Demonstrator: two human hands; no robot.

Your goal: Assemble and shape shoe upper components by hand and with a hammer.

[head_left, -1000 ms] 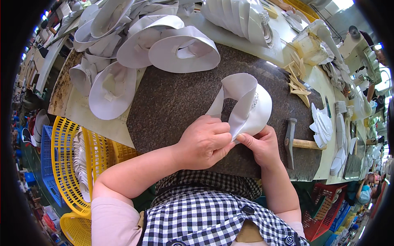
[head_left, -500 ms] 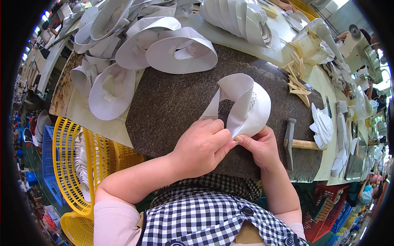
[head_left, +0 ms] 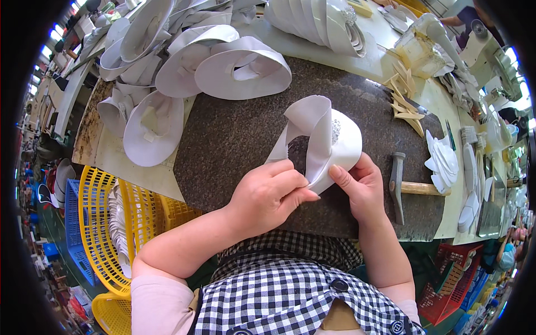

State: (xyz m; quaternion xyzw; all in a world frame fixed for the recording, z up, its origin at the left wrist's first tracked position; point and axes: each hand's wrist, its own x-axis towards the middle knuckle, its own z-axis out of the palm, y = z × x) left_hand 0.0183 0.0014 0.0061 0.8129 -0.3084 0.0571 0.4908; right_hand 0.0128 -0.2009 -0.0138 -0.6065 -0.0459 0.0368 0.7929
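Note:
A white shoe upper (head_left: 345, 139) with a sparkling stone ornament on its front hangs above the dark stone slab (head_left: 234, 151). It curls into an open loop. My left hand (head_left: 271, 195) is closed on its lower left edge, thumb pointing right. My right hand (head_left: 363, 187) grips the lower right side, thumb on the outer face and fingers behind it, partly hidden. A hammer (head_left: 397, 187) with a wooden handle lies on the slab, right of my right hand.
White shoe uppers (head_left: 244, 70) are heaped at the far left; others stand nested (head_left: 315, 22) at the back. Wooden wedges (head_left: 406, 100), white cut pieces (head_left: 442, 164) and a brush (head_left: 468, 145) lie on the right. A yellow basket (head_left: 100, 223) stands lower left, a red crate (head_left: 449, 279) lower right.
My right thumb has moved up from the lower edge onto the upper's outer face, apart from my left hand. The upper has turned slightly and shifted a little left.

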